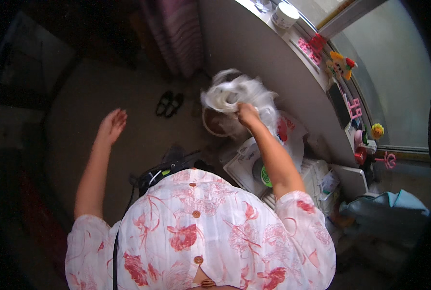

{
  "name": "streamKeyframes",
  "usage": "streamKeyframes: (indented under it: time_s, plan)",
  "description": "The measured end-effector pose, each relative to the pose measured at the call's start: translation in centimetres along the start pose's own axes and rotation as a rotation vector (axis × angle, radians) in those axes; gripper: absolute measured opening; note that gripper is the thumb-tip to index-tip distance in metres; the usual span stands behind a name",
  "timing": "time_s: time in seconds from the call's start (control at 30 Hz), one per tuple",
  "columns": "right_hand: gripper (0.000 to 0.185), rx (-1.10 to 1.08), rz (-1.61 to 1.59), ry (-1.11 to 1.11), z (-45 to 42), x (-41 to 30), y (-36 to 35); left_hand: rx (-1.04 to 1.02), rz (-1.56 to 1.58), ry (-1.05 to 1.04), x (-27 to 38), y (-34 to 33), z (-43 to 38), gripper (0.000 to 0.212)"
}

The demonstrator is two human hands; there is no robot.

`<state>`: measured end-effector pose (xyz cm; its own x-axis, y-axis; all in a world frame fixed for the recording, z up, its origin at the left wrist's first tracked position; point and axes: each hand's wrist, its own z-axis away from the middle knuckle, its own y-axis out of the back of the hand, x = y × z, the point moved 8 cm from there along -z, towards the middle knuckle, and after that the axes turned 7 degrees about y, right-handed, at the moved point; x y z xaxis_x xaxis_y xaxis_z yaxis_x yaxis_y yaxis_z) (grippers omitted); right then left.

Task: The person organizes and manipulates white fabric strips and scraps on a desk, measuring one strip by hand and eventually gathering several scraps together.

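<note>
My right hand (247, 115) is closed around a bundle of white, wispy strands (233, 94). The bundle is blurred, and I cannot tell if it is fibre, hair or thin plastic. It hangs above and partly hides a round container with a pale rim (215, 125) on the floor. Out to the left, my left hand (113, 125) is held over the floor with nothing in it, its fingers loosely bent. Beneath my right forearm are a white plastic bag with red print (293, 127) and a white box (240, 166) bearing writing.
A pair of dark sandals (169, 104) lies on the floor (135, 90). Along the window sill to the right stand a white jar (285, 16), a yellow crocheted figure (340, 66) and other small items. A striped pink curtain (175, 36) hangs ahead. Light blue cloth (389, 203) lies at the right.
</note>
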<state>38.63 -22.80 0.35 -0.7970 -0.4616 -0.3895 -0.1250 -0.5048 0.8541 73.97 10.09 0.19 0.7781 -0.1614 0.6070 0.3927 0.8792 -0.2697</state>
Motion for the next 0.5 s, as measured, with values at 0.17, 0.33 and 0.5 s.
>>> streamKeyframes:
  time_s: [0.17, 0.33, 0.5]
  plan:
    - [0.012, 0.206, -0.403, 0.148, -4.7, 1.2, 4.7, 0.261, -0.139, 0.167, -7.3, 13.6, 0.6, 0.01]
    - [0.013, 0.558, -0.846, 0.375, -2.4, -2.7, 14.9, 0.317, -0.127, 0.285, -12.7, 19.1, 0.3, 0.012]
    - [0.025, 0.068, 0.325, 0.241, -5.3, -3.2, 0.7, 0.261, -0.283, 0.396, -13.0, 17.7, 0.0, 0.016]
